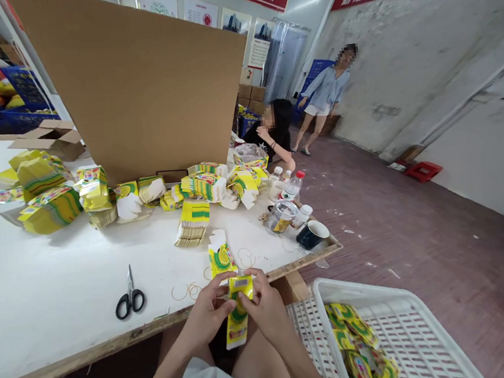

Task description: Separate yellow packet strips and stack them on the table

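1. Head view: a yellow carton (237, 326) is held between the left hand (213, 307) and the right hand (266, 301), just beyond the near edge of the desk (65, 284), on the wearer's side.
2. Its long axis is directed away from the body, slightly slanted.
3. Its far half is pinched by both hands' fingers; neither hand is nearer.

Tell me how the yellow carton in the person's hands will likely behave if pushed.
The yellow carton is probably light: the left hand and right hand hold only its upper part, its lower end hanging free. It may crease rather than crack, since the stack of similar cartons shows thin, card-like edges. Its shiny-looking print might feel slightly slippery.
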